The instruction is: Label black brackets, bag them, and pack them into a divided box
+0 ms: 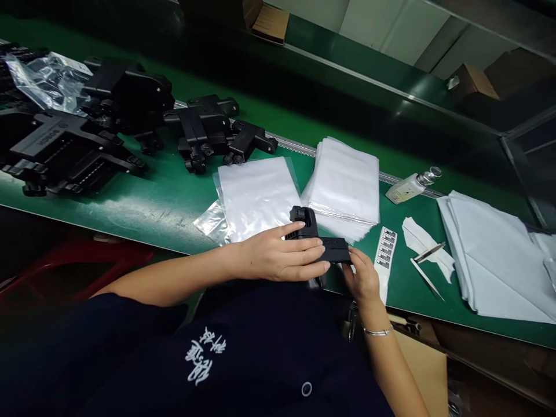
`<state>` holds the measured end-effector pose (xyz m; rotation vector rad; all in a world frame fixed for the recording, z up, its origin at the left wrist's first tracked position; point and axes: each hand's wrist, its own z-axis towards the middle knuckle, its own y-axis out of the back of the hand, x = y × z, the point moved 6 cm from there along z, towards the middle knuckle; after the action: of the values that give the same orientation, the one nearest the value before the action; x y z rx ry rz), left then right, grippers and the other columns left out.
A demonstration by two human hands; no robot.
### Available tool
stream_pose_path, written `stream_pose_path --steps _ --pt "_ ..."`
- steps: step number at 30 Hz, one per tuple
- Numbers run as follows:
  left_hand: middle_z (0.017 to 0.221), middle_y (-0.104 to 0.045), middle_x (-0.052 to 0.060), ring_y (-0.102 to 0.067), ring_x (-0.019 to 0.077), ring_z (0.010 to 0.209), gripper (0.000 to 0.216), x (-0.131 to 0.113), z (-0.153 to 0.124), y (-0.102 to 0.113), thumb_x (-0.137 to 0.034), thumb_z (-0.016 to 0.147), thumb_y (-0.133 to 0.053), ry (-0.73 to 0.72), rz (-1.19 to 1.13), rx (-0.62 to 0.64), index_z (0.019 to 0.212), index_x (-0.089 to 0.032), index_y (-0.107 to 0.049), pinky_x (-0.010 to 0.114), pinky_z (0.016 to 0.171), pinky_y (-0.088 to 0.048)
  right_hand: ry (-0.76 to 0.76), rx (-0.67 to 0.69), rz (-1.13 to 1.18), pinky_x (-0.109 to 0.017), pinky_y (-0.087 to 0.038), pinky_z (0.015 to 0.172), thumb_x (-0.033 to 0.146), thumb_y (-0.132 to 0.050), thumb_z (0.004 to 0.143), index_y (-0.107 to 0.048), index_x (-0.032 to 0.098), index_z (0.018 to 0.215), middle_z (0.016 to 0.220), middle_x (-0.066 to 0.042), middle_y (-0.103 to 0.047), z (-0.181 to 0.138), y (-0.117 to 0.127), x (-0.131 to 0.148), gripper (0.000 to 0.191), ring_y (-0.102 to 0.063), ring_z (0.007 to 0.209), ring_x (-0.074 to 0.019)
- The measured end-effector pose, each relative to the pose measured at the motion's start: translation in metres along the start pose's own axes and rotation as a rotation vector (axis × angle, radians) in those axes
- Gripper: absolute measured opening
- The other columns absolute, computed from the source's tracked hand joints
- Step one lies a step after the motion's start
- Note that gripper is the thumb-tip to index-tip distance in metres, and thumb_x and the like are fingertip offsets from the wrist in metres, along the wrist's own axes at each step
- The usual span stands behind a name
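A black plastic bracket-like part (335,250), with raised lettering on its arm, is held close to my body at the bench's front edge. Across its left portion lie the fingers of my left hand (278,255), gripping it from above. My right hand (363,277) pinches the free end of the arm between thumb and fingers. The underside of the part and my left thumb are hidden. Just beyond it are a clear plastic bag (258,197) and a thick stack of white sheets or bags (347,179).
Similar black parts (200,127) crowd the left of the green bench (165,214). To the right are a label strip (385,249), a pump bottle (410,186), tweezers (430,253) on scrap paper and folded white sheeting (499,260). A red stool (73,269) stands below left.
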<state>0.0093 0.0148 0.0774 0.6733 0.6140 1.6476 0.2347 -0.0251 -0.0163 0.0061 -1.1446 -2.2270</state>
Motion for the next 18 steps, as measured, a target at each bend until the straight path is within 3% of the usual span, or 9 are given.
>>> stream_pose_path --steps 5,13,16,18 --pt "0.104 -0.076 0.005 -0.071 0.0166 0.102 0.014 -0.013 0.006 0.006 -0.019 0.094 -0.051 -0.011 0.085 0.024 0.108 -0.02 -0.056 0.039 0.105 -0.047 -0.094 0.082 0.113 -0.042 -0.061 0.091 0.016 -0.051 0.094 -0.057 0.026 0.127 0.121 -0.008 -0.069 0.004 -0.016 -0.004 0.036 -0.068 0.109 -0.0219" --pt "0.102 -0.076 0.006 -0.071 0.0176 0.1 0.012 -0.033 0.011 0.008 -0.016 0.091 -0.056 -0.079 0.025 0.02 0.103 -0.02 -0.057 0.042 0.107 -0.043 -0.033 0.059 0.117 -0.038 -0.061 0.09 0.016 -0.046 0.097 -0.057 0.021 0.128 0.12 -0.011 -0.069 0.023 -0.023 0.007 0.033 -0.068 0.109 -0.0199" --pt "0.106 -0.075 0.005 -0.07 0.0183 0.105 0.017 -0.028 0.006 0.007 -0.017 0.091 -0.055 -0.022 -0.043 0.009 0.107 -0.023 -0.056 0.042 0.105 -0.044 -0.027 0.066 0.087 -0.038 -0.061 0.09 0.016 -0.045 0.097 -0.055 0.021 0.13 0.119 -0.011 -0.069 0.025 -0.019 0.01 0.035 -0.067 0.109 -0.0202" --pt "0.111 -0.073 0.006 -0.069 0.0209 0.107 0.028 -0.015 -0.001 0.005 -0.023 0.09 -0.06 0.121 -0.171 0.006 0.118 -0.024 -0.054 0.042 0.102 -0.047 -0.022 0.067 0.078 -0.038 -0.06 0.09 0.015 -0.044 0.097 -0.052 0.022 0.133 0.12 -0.011 -0.068 0.027 -0.011 0.015 0.037 -0.067 0.11 -0.0209"
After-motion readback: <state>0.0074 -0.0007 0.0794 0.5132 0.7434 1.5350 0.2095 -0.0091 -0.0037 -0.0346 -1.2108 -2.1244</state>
